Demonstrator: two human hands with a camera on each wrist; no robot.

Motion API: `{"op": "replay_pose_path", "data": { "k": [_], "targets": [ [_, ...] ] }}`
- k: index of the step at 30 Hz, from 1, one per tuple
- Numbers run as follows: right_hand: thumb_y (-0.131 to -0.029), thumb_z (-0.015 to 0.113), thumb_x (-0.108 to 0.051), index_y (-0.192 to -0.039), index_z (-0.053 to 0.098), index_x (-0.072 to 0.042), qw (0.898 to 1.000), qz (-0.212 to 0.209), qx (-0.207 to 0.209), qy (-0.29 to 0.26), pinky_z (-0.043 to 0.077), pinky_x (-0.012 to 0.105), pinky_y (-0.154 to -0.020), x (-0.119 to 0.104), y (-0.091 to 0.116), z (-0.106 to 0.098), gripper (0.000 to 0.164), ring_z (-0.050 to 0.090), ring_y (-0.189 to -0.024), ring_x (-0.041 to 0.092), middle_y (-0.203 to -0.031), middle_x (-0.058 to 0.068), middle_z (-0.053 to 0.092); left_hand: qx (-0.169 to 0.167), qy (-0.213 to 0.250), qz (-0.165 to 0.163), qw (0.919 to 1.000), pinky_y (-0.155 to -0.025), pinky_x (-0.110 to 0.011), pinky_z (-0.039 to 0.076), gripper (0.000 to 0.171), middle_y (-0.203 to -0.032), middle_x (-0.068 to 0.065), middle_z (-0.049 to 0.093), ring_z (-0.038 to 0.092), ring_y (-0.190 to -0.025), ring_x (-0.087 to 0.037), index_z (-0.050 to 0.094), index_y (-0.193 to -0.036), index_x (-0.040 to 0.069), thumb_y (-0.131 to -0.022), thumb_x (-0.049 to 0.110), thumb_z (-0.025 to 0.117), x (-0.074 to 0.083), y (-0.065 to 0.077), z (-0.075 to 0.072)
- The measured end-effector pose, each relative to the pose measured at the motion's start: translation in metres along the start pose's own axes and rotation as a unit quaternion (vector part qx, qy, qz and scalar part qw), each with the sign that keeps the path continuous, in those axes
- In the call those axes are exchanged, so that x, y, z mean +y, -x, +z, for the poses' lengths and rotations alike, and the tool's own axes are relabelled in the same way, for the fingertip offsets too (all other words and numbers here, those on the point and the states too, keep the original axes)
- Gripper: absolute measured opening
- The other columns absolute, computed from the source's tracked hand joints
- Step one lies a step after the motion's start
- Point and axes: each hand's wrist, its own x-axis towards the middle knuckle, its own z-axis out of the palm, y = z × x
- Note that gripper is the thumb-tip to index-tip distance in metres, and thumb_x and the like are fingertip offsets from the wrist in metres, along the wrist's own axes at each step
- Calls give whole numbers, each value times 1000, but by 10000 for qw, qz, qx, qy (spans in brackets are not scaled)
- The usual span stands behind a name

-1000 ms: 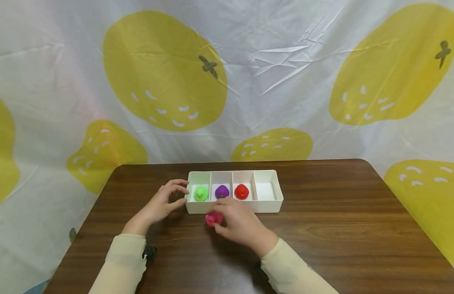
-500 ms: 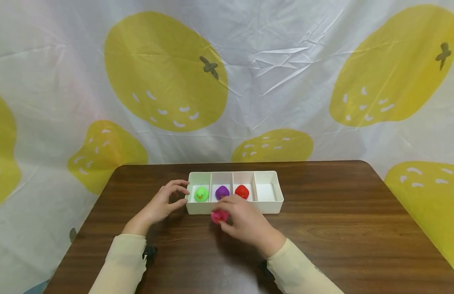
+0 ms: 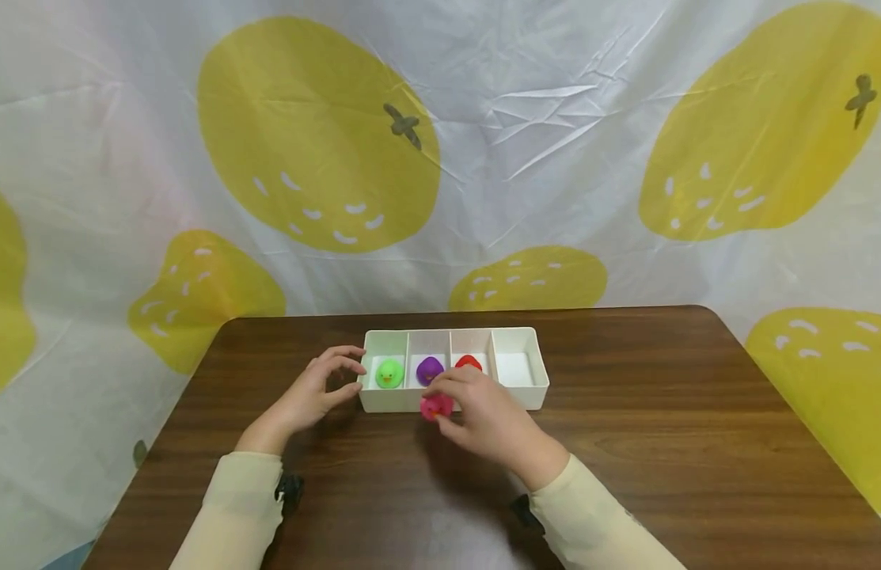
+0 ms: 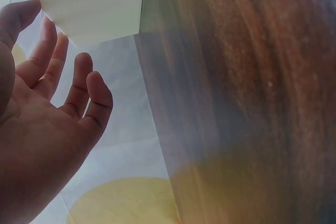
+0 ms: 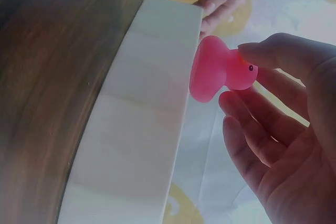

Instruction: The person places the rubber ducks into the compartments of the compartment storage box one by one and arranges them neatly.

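Note:
My right hand (image 3: 491, 418) pinches a pink rubber duck (image 5: 212, 69) by its head between thumb and fingers. The duck overlaps the front wall of a white four-part box (image 3: 385, 402) in the head view; the right wrist view has it beside the box's upper edge. A green duck (image 3: 389, 374) sits in the leftmost compartment, a purple duck (image 3: 430, 370) in the second. In the third is a red duck (image 3: 468, 362), partly hidden by my right hand. My left hand (image 3: 308, 402) has loosely bent fingers, fingertips right at the box's left end.
The rightmost compartment (image 3: 513, 369) shows its bare white floor. Beneath the box is a brown wood-grain table (image 3: 661, 443). A white cloth (image 3: 540, 158) with yellow fruit prints hangs behind the table's back edge.
My right hand has carried the pink duck right and a little toward the box, from in front of it to overlapping its front wall. My left hand has stayed at the box's left end.

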Motion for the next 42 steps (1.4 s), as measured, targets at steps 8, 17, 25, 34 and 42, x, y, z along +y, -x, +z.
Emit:
{"op": "replay_pose_path", "data": {
  "k": [8,17,25,34,42],
  "targets": [
    [-81,84,-13,-107,77,-13,9998,131,77,102,56,32,-89,6,0,-9,27,65,-99,17,-105,-1,72,16,21,44,10000,-95,-44,41,16,-144,-20,55,53,-112,-32,69,-110,1,-95,6,73,-2,0,0],
    [-82,83,-10,-105,76,-14,9997,205,92,17,56,31,-86,10,1,-13,25,61,-94,15,-101,-4,72,25,-80,-53,10000,-99,-46,41,18,-146,-18,55,52,-116,-34,69,-112,3,-95,8,73,-4,4,1],
    [-81,82,-8,-102,76,-14,9998,107,168,8,55,31,-86,15,3,-17,22,61,-92,14,-96,-5,69,18,-102,-38,9999,-102,-51,41,18,-146,-17,55,50,-119,-35,69,-111,4,-94,8,73,-1,1,1],
    [-82,83,-10,-102,75,-16,9991,331,247,60,56,34,-90,24,5,-30,22,64,-101,17,-106,-4,71,81,-161,-45,9998,-100,-50,41,17,-145,-18,55,51,-117,-36,70,-110,5,-94,7,73,0,0,-1],
    [-82,84,-12,-103,76,-16,9982,502,308,115,56,37,-95,35,13,-34,23,65,-108,19,-111,-2,72,38,-167,-16,9999,-100,-50,41,15,-146,-17,56,52,-117,-34,70,-110,7,-95,8,73,-1,1,0]
  ]
}}
